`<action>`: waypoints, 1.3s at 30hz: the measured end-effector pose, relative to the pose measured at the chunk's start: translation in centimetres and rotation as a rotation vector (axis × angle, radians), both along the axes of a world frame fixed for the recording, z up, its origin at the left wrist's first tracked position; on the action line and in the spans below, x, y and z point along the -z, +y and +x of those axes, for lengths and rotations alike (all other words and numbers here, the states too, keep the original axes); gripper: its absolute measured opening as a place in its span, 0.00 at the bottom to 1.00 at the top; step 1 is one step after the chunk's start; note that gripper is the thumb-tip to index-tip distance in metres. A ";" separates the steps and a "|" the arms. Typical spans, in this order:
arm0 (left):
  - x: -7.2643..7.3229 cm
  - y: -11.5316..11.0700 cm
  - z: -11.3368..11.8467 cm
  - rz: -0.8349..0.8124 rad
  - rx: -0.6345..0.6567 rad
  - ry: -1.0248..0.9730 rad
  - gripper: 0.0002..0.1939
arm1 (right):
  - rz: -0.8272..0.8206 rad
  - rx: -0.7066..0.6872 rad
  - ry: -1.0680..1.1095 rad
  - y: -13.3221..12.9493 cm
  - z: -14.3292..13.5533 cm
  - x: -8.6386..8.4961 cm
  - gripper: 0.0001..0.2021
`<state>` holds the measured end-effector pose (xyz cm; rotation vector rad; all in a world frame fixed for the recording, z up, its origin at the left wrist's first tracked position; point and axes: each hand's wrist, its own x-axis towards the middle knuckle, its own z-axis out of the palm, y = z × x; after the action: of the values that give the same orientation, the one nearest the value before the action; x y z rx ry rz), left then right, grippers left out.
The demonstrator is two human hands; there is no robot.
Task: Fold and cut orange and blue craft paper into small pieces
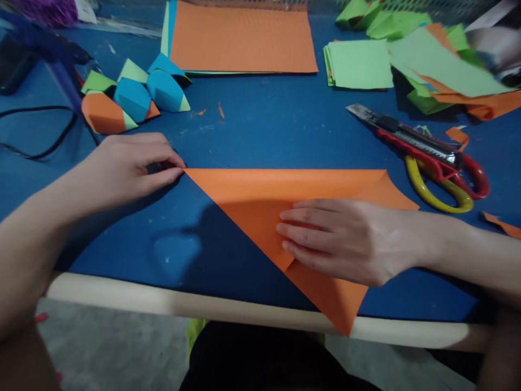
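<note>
A folded orange paper sheet (244, 195) lies on the blue table, with a straight upper edge and a lower corner that hangs over the table's near edge. My left hand (138, 165) pinches the sheet's pointed left corner between thumb and fingers. Flat on the folded part, my right hand (337, 236) rests with its fingers stretched toward the left. The palm hides part of the folds beneath it.
Orange sheets (244, 38) are stacked at the back, beside small green squares (360, 64). Folded paper pieces (132, 98) sit at the back left. A cutter (407, 136) lies on red and yellow scissors (439, 184) at right. Paper scraps (448, 65) fill the back right.
</note>
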<state>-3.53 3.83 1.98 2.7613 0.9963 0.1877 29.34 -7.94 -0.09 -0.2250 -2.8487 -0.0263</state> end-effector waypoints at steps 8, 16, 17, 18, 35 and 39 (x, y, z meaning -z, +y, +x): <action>0.1 0.0 -0.3 0.016 0.034 -0.002 0.14 | 0.010 0.009 -0.024 -0.1 0.1 0.0 0.15; 0.1 0.1 -0.3 0.021 0.035 0.001 0.14 | 0.005 0.026 -0.034 -0.2 0.0 -0.3 0.18; 0.1 0.0 -0.3 0.021 0.038 -0.003 0.14 | 0.002 0.027 -0.039 -0.2 0.0 -0.4 0.18; 0.1 0.0 -0.2 0.020 0.041 -0.004 0.14 | -0.008 0.025 -0.046 -0.2 0.0 -0.5 0.17; -0.2 -0.2 -0.1 -0.020 0.031 0.040 0.16 | -0.080 0.063 -0.094 -0.5 -0.8 -1.6 0.21; -0.3 0.1 -0.4 -0.041 -0.020 0.067 0.17 | -0.078 0.095 -0.059 -0.8 -0.8 -1.5 0.20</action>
<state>-3.94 3.94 2.24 2.7380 1.0325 0.0773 28.54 -8.71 1.38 -0.3813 -2.8984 0.0598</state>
